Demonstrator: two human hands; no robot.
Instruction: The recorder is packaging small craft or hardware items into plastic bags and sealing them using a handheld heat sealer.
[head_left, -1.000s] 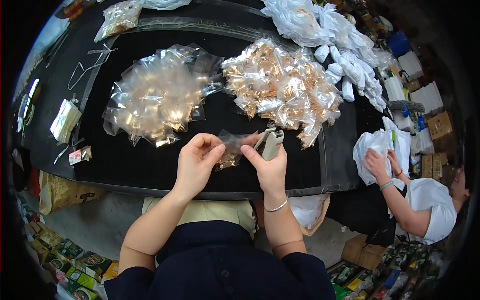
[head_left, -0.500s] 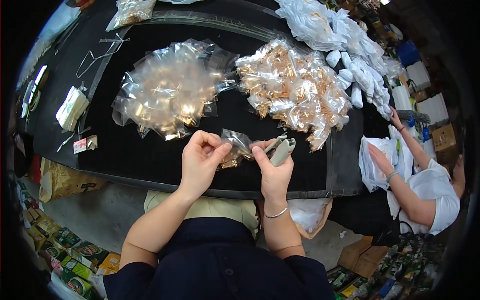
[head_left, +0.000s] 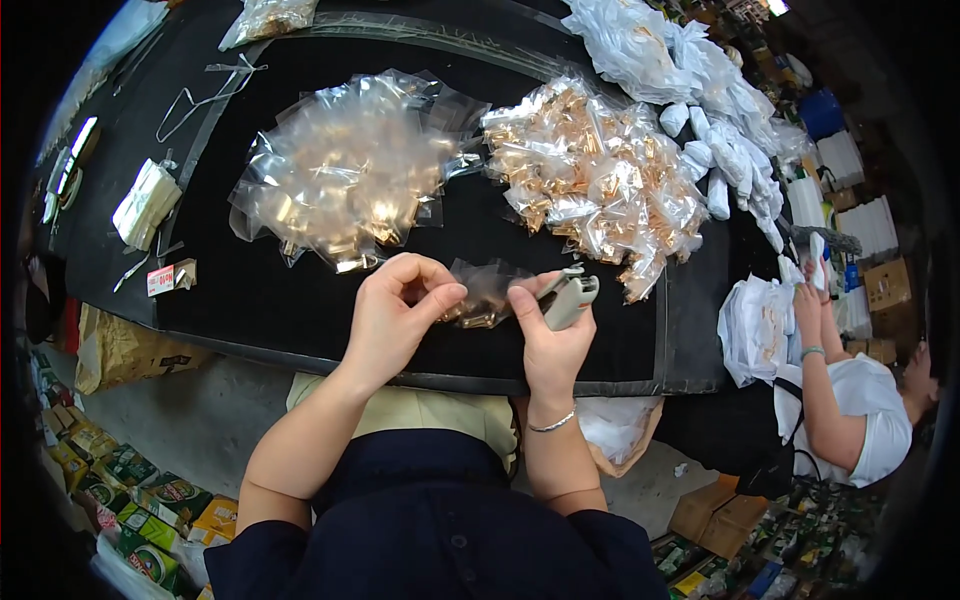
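Observation:
Both hands meet over the near edge of a black table (head_left: 280,300). My left hand (head_left: 395,315) pinches one end of a small clear plastic bag (head_left: 485,293) with gold-coloured pieces inside. My right hand (head_left: 552,335) pinches the bag's other end and also holds a grey stapler (head_left: 570,298) in its palm. The bag hangs just above the table top, between the two hands.
A heap of clear bags with gold pieces (head_left: 345,170) lies behind my left hand, a second heap (head_left: 590,175) behind my right. White bags (head_left: 690,80) are piled at the far right. A seated person in white (head_left: 850,400) handles bags. Boxes (head_left: 120,480) sit on the floor.
My hands have shifted slightly right with the bag and stapler; the fingers now pinch the bag's ends closer together. The person at the right has moved their hands.

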